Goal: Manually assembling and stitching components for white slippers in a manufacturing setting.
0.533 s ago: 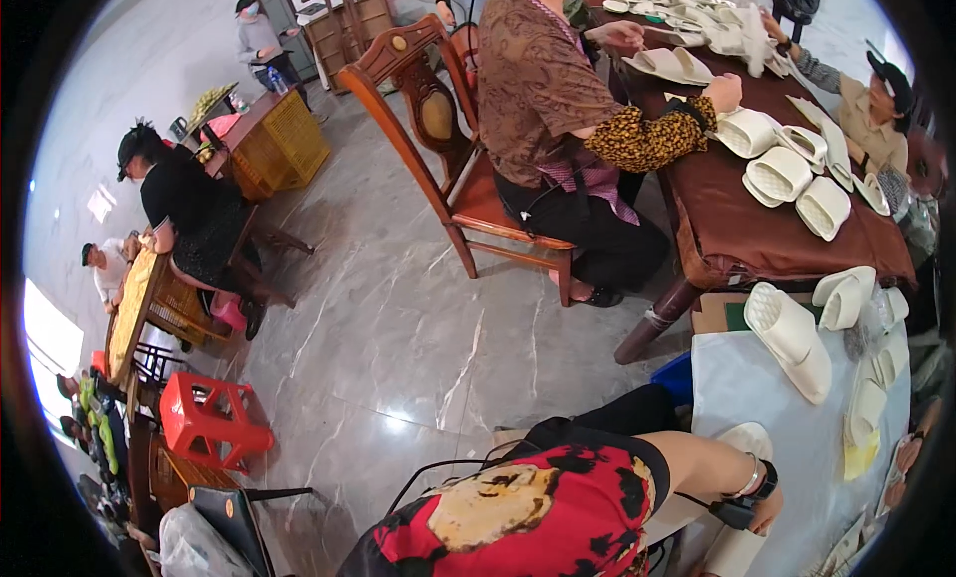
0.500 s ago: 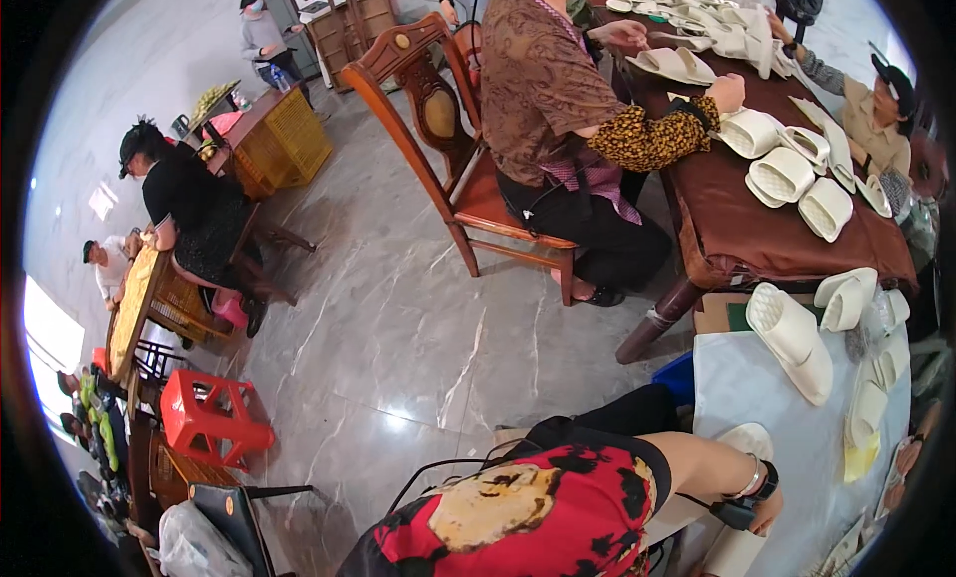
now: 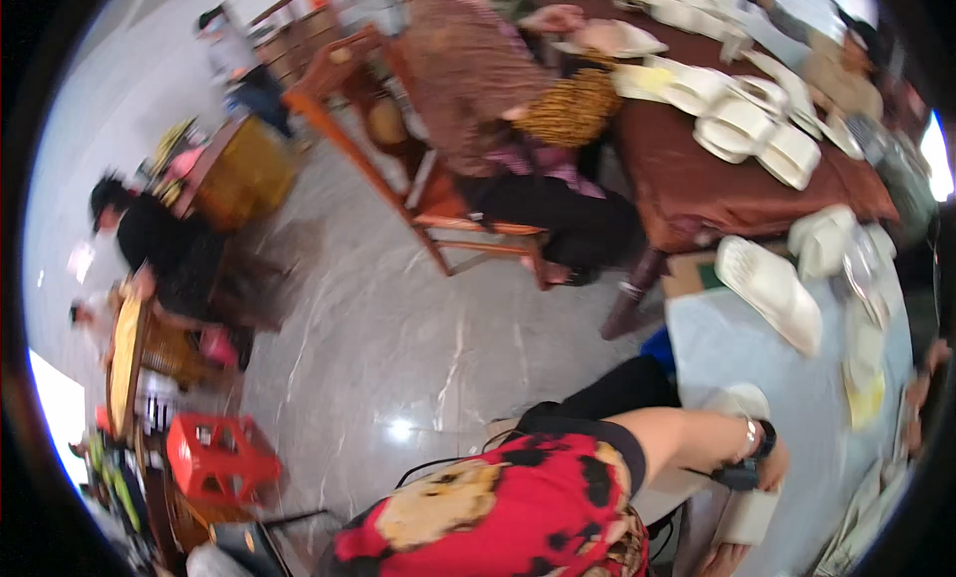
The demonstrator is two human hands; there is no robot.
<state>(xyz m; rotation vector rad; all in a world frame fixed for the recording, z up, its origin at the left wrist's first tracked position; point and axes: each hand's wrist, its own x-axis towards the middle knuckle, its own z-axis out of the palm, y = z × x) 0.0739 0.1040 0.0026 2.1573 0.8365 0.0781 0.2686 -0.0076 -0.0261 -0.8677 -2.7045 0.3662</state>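
Observation:
My left arm, with a bracelet and a dark watch at the wrist, reaches from a red floral sleeve over the pale-covered table (image 3: pixel 712 343). My left hand (image 3: pixel 774 467) curls at the upper end of a cream slipper (image 3: pixel 747 519). At the lower end of that slipper, near the picture's bottom edge, the fingers of my right hand (image 3: pixel 726 558) grip it; the rest of this hand is out of view. Just beyond my left forearm lies another cream slipper (image 3: pixel 742 398), partly covered by the arm. Farther off, a cream slipper (image 3: pixel 769 293) rests on the table.
More slippers lie on the brown-covered table (image 3: pixel 672 199), where a person in a brown patterned top (image 3: pixel 468 79) sits on a wooden chair (image 3: pixel 339 89). Another person (image 3: pixel 836 74) is across it. A red plastic stool (image 3: pixel 219 458) stands on the grey floor at left.
The whole view has shifted and blurred, with the scene sliding left and upward. Fingers of my right hand have come into view at the slipper's lower end.

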